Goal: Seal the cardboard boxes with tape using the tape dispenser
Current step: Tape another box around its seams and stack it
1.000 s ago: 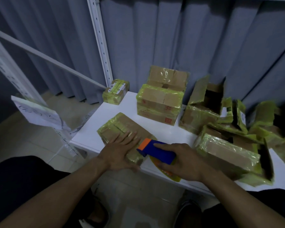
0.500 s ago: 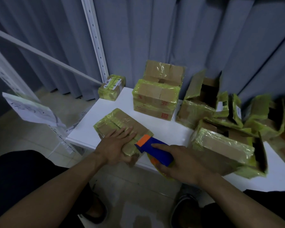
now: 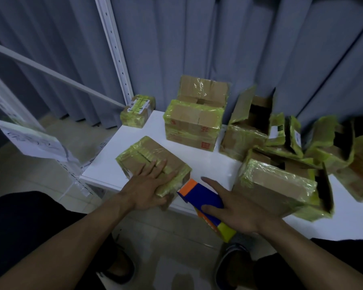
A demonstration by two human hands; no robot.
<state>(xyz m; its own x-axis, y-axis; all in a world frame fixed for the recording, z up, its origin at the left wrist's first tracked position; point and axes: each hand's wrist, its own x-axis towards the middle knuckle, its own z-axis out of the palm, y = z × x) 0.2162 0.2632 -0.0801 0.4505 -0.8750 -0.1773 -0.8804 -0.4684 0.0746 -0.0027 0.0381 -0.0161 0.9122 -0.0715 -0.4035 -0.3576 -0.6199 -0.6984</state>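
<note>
**Left hand holds a taped box while the right hand holds a tape dispenser at its corner**

The left hand's fingers [image 3: 155,167] lie straight and close together, flat on the top of a cardboard box [image 3: 134,162]. The thumb hooks round the box's near edge, so the left hand [image 3: 145,187] holds it down. The box is wrapped in yellow-green tape and sits at the near left of a white table [image 3: 208,164], with its near corner over the front edge.

The right hand [image 3: 241,210] grips a blue tape dispenser [image 3: 199,195]. The index finger stretches along its top and the thumb presses its near side; the other fingers are hidden behind it. The dispenser's orange end is just beside the box's near right corner. Its yellow lower part hangs below the table's front edge.

Just right of this hand lies a large taped box [image 3: 281,185]. Behind it are open boxes [image 3: 252,126] with raised flaps. A stack of sealed boxes [image 3: 193,126] stands at the back, and a small labelled box [image 3: 137,110] sits at the far left corner. Grey curtains [image 3: 239,38] hang behind, with a white shelf upright [image 3: 115,49] in front of them.
</note>
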